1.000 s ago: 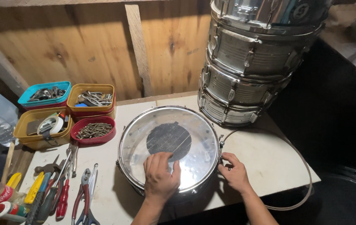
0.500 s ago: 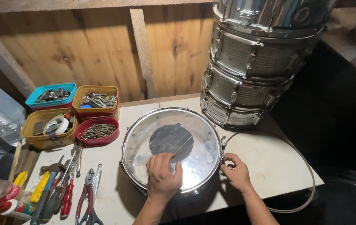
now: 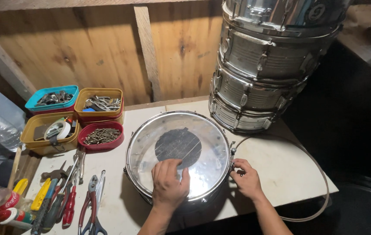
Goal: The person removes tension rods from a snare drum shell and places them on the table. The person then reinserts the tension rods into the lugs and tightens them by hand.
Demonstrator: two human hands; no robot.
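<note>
**Two hands on a snare drum at a cluttered table**

A chrome snare drum (image 3: 179, 156) lies flat at the centre of the frame on a pale table (image 3: 281, 169), its clear head showing a dark round patch in the middle. The left hand (image 3: 169, 185) rests palm-down on the near part of the head, its grip spread, fingers splayed and flat on the skin, pinching nothing. The right hand (image 3: 247, 179) sits at the drum's right rim, fingertips pressed together on a small fitting at the hoop; what lies between them is too small to tell.

A thin metal hoop (image 3: 320, 191) loops from the drum's right side out past the table's lower right edge. A stack of chrome drums (image 3: 268, 65) stands in the upper right, just beside the snare drum. At the left sit four small trays (image 3: 74, 117) of screws and hardware. Below them, in the lower left, lie pliers and screwdrivers (image 3: 70, 200).
</note>
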